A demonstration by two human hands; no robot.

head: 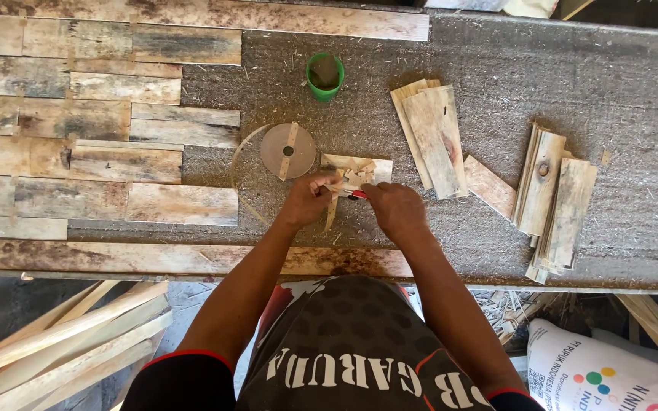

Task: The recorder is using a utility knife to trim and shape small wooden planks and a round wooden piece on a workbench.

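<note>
My left hand [310, 199] pinches a thin wooden strip [331, 215] that points down toward me over the grey workbench [496, 61]. Right beside it, my right hand [391, 207] grips a small red-handled tool [357, 195], its tip against the same strip. The two hands nearly touch. Just behind them lies a small pale wood piece [356, 169] with offcuts on it. A round disc with a centre hole and a wooden strip across it [289, 150] sits to the left, inside a thin bent hoop [239, 164].
A green cup [324, 76] stands at the back. Stacks of short boards lie at centre right [432, 133] and far right [554, 202]. Weathered planks [78, 129] cover the left. Long slats [62, 342] and a white sack [595, 373] lie below the bench.
</note>
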